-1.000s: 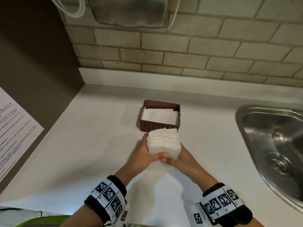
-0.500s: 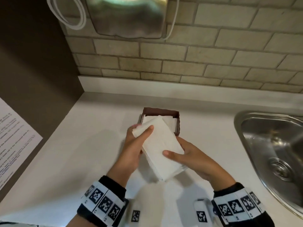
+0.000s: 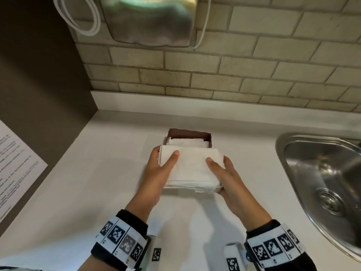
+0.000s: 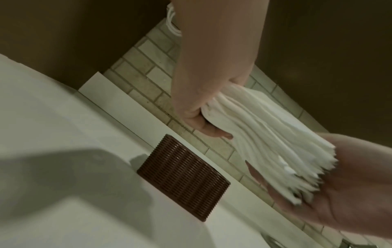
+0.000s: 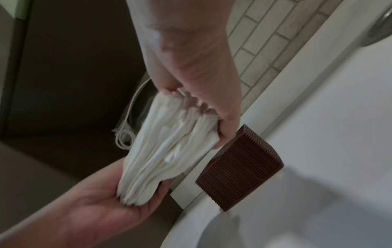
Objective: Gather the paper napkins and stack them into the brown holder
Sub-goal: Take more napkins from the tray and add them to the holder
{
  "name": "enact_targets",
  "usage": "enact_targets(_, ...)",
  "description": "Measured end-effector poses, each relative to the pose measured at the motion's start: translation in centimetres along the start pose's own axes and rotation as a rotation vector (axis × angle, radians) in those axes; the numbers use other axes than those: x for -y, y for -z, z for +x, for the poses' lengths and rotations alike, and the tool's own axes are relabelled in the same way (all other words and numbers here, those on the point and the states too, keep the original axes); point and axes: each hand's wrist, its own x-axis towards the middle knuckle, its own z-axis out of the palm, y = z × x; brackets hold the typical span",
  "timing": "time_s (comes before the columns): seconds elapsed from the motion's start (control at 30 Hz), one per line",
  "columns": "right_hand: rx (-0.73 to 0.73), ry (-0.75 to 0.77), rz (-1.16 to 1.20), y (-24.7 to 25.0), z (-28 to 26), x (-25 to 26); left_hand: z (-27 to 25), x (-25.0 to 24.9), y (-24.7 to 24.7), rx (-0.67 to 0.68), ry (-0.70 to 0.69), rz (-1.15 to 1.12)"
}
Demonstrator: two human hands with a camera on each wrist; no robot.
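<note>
White counter (image 3: 109, 173), tan brick wall behind brown holder (image 3: 189, 133); steel sink (image 3: 322, 173) right of holder. Your left hand (image 3: 156, 169) and right hand (image 3: 226, 177) each clamp napkin stack (image 3: 191, 167), held above counter just in front of holder. Wrist views alone show holder's ribbed side (image 4: 184, 174). Printed sheet (image 3: 17, 163) far left of holder, text unreadable.

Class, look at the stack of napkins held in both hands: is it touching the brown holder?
Apart. The left wrist view shows the napkin stack held up, with tiled wall visible between it and the brown holder.
</note>
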Motion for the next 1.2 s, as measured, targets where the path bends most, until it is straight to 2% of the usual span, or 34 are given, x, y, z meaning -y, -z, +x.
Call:
enact_targets(0.07, -0.025, 0.023, -0.064, -0.5, -0.1, -0.6, -0.2, 0.2, -0.3, -0.006, -0.023, 0.004)
enact_targets(0.3, -0.066, 0.156, -0.206, -0.4, -0.1, -0.5, -0.3, 0.3, -0.4, 0.129, -0.031, 0.119)
enact_targets(0.4, -0.059, 0.204, -0.224, 0.0, -0.1, -0.5, -0.3, 0.3, -0.4, 0.107, -0.053, 0.140)
enact_targets(0.63, 0.085, 0.237, -0.320, 0.4, -0.3, 0.2, -0.3, 0.7, -0.3, 0.091, -0.132, 0.205)
enact_targets(0.73, 0.116, 0.210, -0.248, 0.9, -0.3, 0.5, -0.3, 0.7, 0.0, 0.089, -0.140, 0.180)
enact_targets(0.9, 0.138, 0.166, -0.192, 1.5, 0.1, 0.5, 0.0, 0.2, 0.5, 0.155, -0.021, -0.003)
enact_targets(1.07, 0.190, 0.113, -0.223, 1.6, -0.1, 0.3, 0.6, 0.7, 0.8, 0.185, -0.019, 0.082)
enact_targets(1.2, 0.198, 0.011, -0.220, 1.6, 0.2, 0.1, 1.1, 1.7, 1.1, 0.242, 0.156, 0.188)
